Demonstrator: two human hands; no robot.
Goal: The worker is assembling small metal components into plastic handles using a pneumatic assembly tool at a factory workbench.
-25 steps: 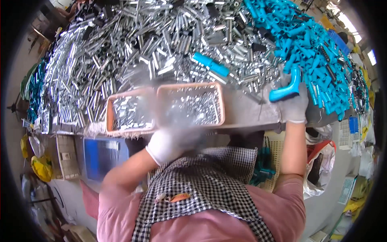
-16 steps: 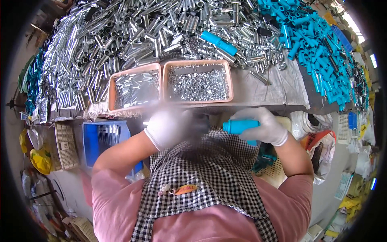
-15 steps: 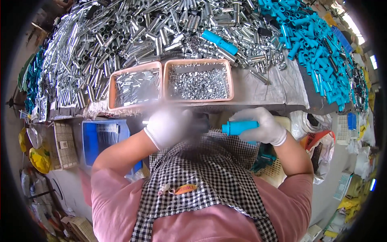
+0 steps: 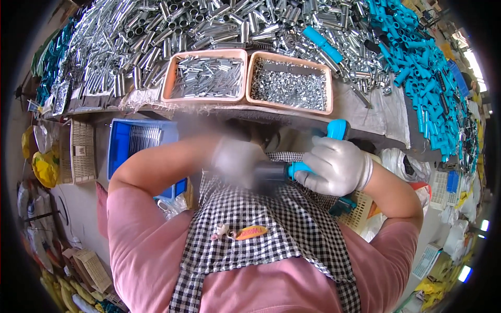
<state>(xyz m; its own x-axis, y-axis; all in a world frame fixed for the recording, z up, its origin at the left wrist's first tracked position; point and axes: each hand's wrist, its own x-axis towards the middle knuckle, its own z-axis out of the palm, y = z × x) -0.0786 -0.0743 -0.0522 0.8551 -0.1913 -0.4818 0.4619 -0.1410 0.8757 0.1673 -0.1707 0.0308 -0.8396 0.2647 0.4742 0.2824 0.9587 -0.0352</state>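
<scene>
My right hand point(image 4: 336, 166), in a white glove, is closed around a teal plastic housing point(image 4: 338, 128). One rounded end rises above the fingers, and another part shows at the thumb side, pointing left. Against that left end sits a black cylinder point(image 4: 271, 172), touching it or nearly so. My left hand point(image 4: 237, 160), also gloved in white, is closed on the cylinder's other end; motion smears its fingers. Both hands are in front of my chest, over a checked apron point(image 4: 245, 214).
Ahead on the bench are a tray of small metal pins point(image 4: 178, 96) and a tray of small metal bits point(image 4: 289, 104). Behind them lie heaped metal tubes point(image 4: 209, 36); teal parts point(image 4: 402, 41) are piled at right. A blue crate point(image 4: 117, 151) stands left, below the bench edge.
The black cylinder, apart from the teal housing before, now meets its left end. My right hand has turned the housing so one end points up. The view has shifted, moving the trays rightward and up.
</scene>
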